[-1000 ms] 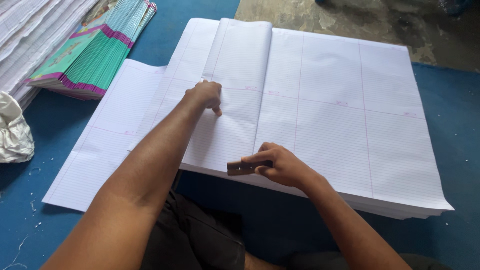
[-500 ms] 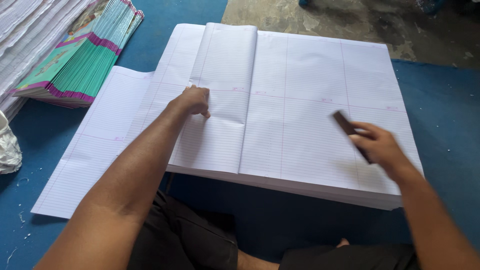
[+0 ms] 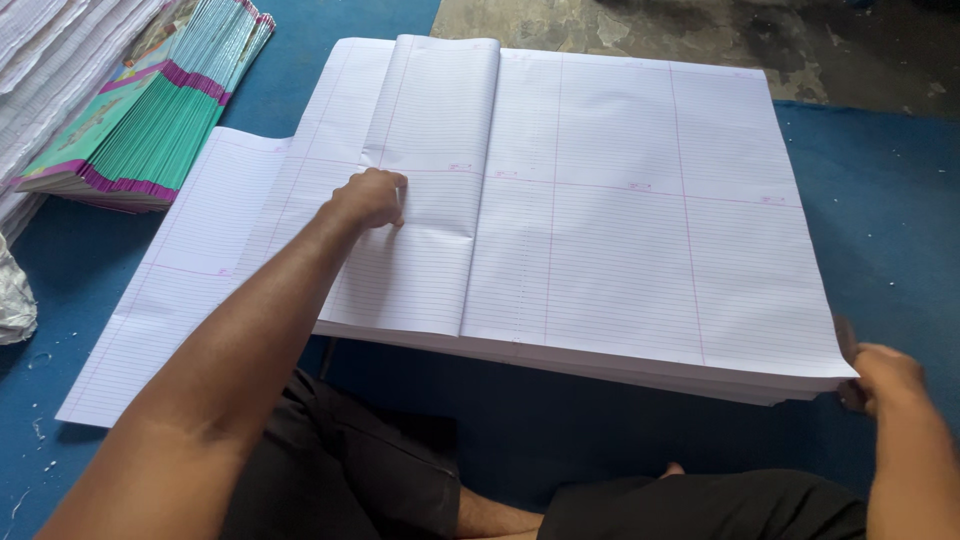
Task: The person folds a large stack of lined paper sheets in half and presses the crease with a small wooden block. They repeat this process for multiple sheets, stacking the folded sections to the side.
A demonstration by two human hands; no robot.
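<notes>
So far, your left hand [image 3: 370,198] presses the folded white ruled sheet [image 3: 420,200] flat, your right hand [image 3: 885,378] grips a dark flat tool [image 3: 846,345] (partly hidden); the thick stack of large ruled sheets [image 3: 650,240] waits unfolded

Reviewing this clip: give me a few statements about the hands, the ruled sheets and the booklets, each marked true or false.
1. The left hand presses on the folded sheet. True.
2. The right hand rests in the middle of the paper stack. False: it is at the stack's near right corner.
3. The booklets lie left of the stack. True.
4. The floor mat is red. False: it is blue.
</notes>
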